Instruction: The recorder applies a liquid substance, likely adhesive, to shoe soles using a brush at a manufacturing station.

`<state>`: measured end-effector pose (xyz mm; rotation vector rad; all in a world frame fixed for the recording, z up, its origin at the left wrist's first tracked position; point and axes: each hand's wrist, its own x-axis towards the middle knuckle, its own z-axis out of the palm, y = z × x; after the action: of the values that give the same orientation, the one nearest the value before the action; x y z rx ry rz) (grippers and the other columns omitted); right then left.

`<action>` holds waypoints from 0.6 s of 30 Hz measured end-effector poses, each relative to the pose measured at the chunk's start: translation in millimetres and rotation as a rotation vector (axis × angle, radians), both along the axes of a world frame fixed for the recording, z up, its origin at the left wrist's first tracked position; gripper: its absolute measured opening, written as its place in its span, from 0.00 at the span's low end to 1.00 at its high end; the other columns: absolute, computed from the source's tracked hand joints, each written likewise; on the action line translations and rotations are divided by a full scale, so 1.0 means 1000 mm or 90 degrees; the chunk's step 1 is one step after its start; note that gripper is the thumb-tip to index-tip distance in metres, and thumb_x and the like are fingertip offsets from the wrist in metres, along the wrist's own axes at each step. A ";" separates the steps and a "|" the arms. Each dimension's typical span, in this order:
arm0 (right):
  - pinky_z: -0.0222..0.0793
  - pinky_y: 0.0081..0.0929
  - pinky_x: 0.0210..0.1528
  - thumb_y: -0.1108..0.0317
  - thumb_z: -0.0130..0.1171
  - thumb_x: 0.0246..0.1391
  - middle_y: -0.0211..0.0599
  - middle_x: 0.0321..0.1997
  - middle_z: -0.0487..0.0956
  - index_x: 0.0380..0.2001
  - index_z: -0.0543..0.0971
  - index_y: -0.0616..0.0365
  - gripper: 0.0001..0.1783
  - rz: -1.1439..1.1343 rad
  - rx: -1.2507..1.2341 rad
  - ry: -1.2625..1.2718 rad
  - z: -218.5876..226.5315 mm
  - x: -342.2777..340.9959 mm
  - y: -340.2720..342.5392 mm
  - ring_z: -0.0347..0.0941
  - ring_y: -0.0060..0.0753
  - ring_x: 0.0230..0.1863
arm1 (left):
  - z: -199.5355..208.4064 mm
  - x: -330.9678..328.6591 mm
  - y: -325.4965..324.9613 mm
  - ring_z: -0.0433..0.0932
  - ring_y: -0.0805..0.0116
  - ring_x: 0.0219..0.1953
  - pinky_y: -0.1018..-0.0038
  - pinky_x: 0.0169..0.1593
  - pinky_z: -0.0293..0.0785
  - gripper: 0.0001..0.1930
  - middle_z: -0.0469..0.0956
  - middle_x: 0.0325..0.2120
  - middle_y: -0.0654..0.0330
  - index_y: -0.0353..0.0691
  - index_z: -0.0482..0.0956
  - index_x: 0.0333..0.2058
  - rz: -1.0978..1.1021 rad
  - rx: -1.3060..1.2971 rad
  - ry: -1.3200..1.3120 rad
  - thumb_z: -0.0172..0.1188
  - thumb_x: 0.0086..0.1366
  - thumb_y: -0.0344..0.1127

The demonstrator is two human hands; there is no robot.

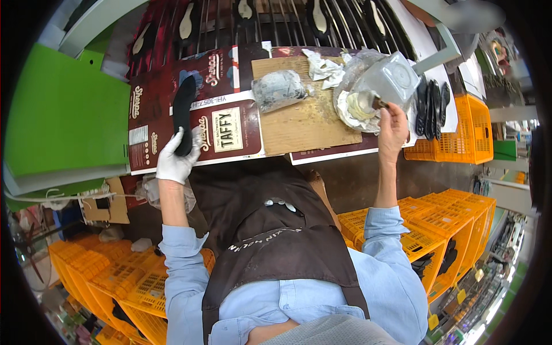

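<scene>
My left hand (177,156), in a white glove, grips the near end of a black shoe sole (184,106). The sole points away from me above dark red printed cardboard. My bare right hand (393,127) is closed, fingertips pinching a small dark tool (379,103) whose kind I cannot make out. Its lower end is at the messy opening of a clear plastic container (395,77), by pale, cream-coloured stuff (361,104) and crumpled wrapping. A grey-smeared cylinder (279,90) lies left of the container on a stained brown cardboard sheet (310,129).
Several black soles with cream-coloured middles, one a shoe sole (244,10), lie along the metal bars at the back. White crumpled tissue (323,68) is behind the cylinder. More black soles (431,109) lie at the right, near an orange crate (474,129). A green panel (63,115) stands left.
</scene>
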<state>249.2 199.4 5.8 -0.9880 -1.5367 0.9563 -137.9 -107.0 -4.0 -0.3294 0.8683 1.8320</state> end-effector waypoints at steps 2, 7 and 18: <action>0.60 0.10 0.30 0.77 0.57 0.57 0.25 0.33 0.74 0.45 0.74 0.65 0.13 -0.007 0.010 -0.020 0.000 0.002 0.004 0.66 0.11 0.29 | 0.012 0.019 0.008 0.76 0.52 0.40 0.68 0.41 0.80 0.16 0.74 0.43 0.43 0.31 0.67 0.50 -0.034 0.035 0.054 0.54 0.64 0.28; 0.62 0.11 0.30 0.76 0.57 0.57 0.27 0.34 0.75 0.45 0.74 0.66 0.13 0.029 -0.008 -0.028 -0.006 0.002 0.007 0.67 0.12 0.30 | 0.031 0.066 0.029 0.79 0.58 0.33 0.74 0.32 0.81 0.18 0.75 0.41 0.50 0.39 0.62 0.54 -0.132 0.037 0.254 0.52 0.65 0.28; 0.61 0.16 0.25 0.74 0.56 0.58 0.27 0.31 0.74 0.47 0.73 0.62 0.14 0.151 -0.330 0.383 0.011 -0.026 -0.006 0.65 0.17 0.25 | 0.030 0.150 0.092 0.80 0.67 0.36 0.73 0.40 0.80 0.18 0.76 0.40 0.55 0.39 0.64 0.51 -0.331 0.090 0.186 0.55 0.64 0.29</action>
<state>223.6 193.5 17.1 -0.7612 -0.9200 1.6983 12.1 -15.1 25.6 0.2443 0.9139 1.4567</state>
